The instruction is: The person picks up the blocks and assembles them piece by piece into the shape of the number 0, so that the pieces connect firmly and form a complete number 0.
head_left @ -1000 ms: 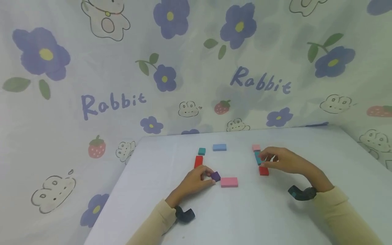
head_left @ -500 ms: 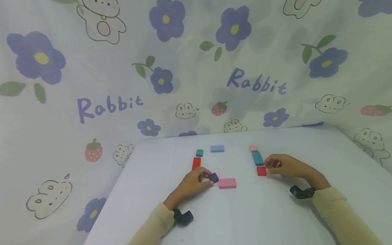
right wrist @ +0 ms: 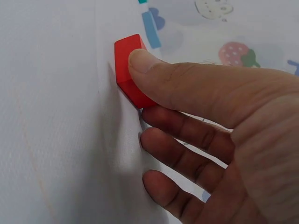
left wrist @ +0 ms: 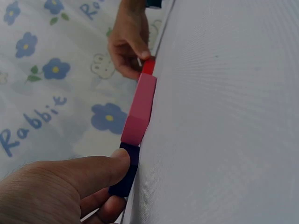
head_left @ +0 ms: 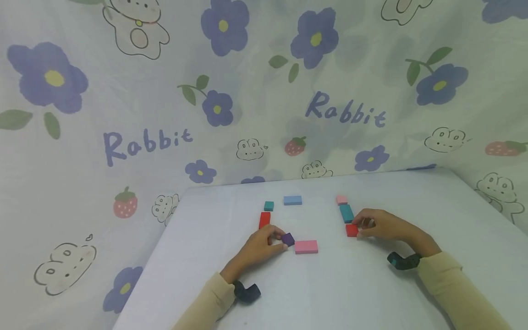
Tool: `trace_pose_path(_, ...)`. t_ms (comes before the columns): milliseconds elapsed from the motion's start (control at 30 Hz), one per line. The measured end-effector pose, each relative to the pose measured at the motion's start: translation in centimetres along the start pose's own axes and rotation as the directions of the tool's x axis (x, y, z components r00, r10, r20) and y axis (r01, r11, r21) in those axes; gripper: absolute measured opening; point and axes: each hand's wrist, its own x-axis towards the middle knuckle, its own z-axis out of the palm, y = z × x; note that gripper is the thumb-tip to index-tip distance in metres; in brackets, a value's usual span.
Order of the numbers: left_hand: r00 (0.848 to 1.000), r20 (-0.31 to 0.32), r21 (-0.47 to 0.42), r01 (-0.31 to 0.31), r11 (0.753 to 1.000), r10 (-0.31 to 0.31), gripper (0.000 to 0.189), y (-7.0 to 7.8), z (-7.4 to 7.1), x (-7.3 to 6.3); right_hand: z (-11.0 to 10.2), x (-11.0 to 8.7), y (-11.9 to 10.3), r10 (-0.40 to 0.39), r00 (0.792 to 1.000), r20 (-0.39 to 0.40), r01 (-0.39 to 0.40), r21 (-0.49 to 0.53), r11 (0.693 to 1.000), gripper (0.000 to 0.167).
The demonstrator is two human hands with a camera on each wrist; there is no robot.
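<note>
My left hand [head_left: 257, 245] pinches a small purple block [head_left: 288, 239] between thumb and fingers, on the white tabletop. Just right of that block lies a pink rectangular block [head_left: 306, 246]. Farther right, my right hand [head_left: 383, 223] holds a short red block [head_left: 352, 230]; in the right wrist view the thumb lies on the red block [right wrist: 128, 60] and the other fingers curl below it. A teal rectangular block [head_left: 347, 213] stands directly behind the red one, with a small light pink block [head_left: 341, 200] beyond. A longer red block [head_left: 265, 220] is behind my left hand, partly hidden.
At the back of the white table [head_left: 330, 293] lie a small teal block [head_left: 269, 206] and a light blue block [head_left: 293, 200]. A printed curtain [head_left: 264, 91] hangs behind the table. Black bands [head_left: 246, 292] are on both wrists.
My right hand has left the teal block, come nearer and taken hold of the short red block. The teal block sits slightly differently. My left hand stays on the purple block.
</note>
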Motion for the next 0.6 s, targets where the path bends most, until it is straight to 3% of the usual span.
trace_pose_path(367,1.000,0.004,-0.001,0.001,1.000,-0.001,0.029,0.1,0.0,-0.1,0.0,-0.1,-0.1,-0.051,0.999,-0.017,0.051,-0.005,0.999,0.032)
trace_pose_path(600,1.000,-0.006,0.009,-0.002,1.000,0.002,0.029,0.1,0.0,-0.1,0.0,0.1,-1.4,-0.093,0.994,-0.056,0.093,0.001,0.996,0.030)
